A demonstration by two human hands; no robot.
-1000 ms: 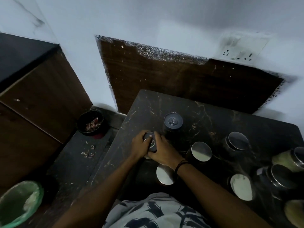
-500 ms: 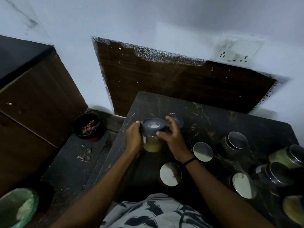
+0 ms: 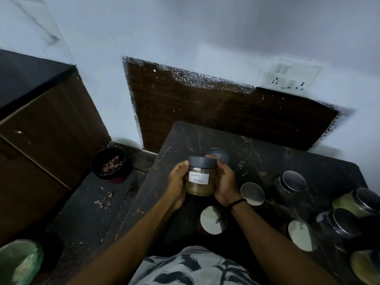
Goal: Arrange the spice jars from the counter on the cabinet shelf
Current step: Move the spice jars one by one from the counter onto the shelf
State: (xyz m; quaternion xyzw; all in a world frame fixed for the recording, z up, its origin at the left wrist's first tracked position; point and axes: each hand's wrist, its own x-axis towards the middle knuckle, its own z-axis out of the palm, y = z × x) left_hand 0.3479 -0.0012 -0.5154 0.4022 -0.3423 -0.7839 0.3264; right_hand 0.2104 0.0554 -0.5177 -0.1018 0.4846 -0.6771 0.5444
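A: Start at the lower left of the frame. What do you see?

B: A green-lined bin point(image 3: 17, 262) in the corner, and above it a dark bowl point(image 3: 109, 162) holding reddish scraps, on a lower dark ledge beside the wooden cabinet point(image 3: 41, 128).

A: And in the middle?

B: The spice jar point(image 3: 200, 175), upright, lifted clear of the dark counter point(image 3: 267, 153). It has a grey lid, a brownish powder inside and a white label reading "Garam Masala".

A: How is it held?

B: The left hand point(image 3: 176, 185) wraps its left side, thumb up near the lid. The right hand point(image 3: 225, 185) cups the right side, fingers curled behind. Both press on the jar, one from each side.

A: Further right?

B: Just behind the held jar stands a grey-lidded jar point(image 3: 219, 155). Toward the lower right of the frame, steel-lidded jars point(image 3: 251, 193) stand on the counter, some showing greenish contents. A switch plate point(image 3: 292, 74) sits on the wall at the upper right.
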